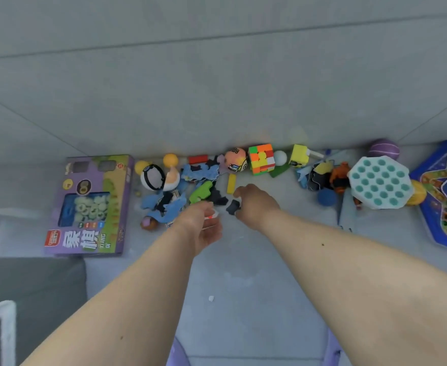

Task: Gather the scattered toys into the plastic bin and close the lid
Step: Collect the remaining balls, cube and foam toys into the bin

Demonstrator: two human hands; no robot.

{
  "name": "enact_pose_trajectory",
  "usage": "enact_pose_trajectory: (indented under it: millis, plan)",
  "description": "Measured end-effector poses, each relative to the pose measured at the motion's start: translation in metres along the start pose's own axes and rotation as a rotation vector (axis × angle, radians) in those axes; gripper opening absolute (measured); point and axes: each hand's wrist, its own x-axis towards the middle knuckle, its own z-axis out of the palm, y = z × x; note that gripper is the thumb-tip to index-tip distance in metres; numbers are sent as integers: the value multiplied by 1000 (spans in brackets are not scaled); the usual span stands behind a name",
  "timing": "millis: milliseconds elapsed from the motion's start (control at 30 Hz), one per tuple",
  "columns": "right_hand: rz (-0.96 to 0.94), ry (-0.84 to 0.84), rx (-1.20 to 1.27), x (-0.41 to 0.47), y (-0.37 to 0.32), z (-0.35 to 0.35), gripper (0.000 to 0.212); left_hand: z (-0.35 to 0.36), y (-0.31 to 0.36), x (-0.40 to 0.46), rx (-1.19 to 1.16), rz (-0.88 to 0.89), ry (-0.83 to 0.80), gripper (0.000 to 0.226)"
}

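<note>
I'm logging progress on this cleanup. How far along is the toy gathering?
Barely begun. No bin is in view, so nothing shows as packed. In hand: the right hand grips a dark puzzle piece; the left hand holds something small with red on it. Left on the floor: the purple box, puzzle cube, teal pop toy, balls and puzzle pieces.

- Grey tiled floor (217, 101) carries everything.
- Purple toy box (90, 204) lies flat at left.
- Colour cube (261, 158), balls, puzzle pieces along the middle.
- Blue game board (446, 196) at right.
</note>
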Motion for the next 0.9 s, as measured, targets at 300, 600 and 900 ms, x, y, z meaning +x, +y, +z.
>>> enact_pose_trajectory:
  millis: [300,600,900]
  plan:
    - [-78,16,-141,11,5,42,30,2,-28,39,-56,-81,-2,19]
    - [-188,93,460,-24,-11,30,9,22,-26,39,-301,-156,-258,23]
    - [-217,46,-76,41,0,1,52,18,-20,46,-249,-106,-58,28]
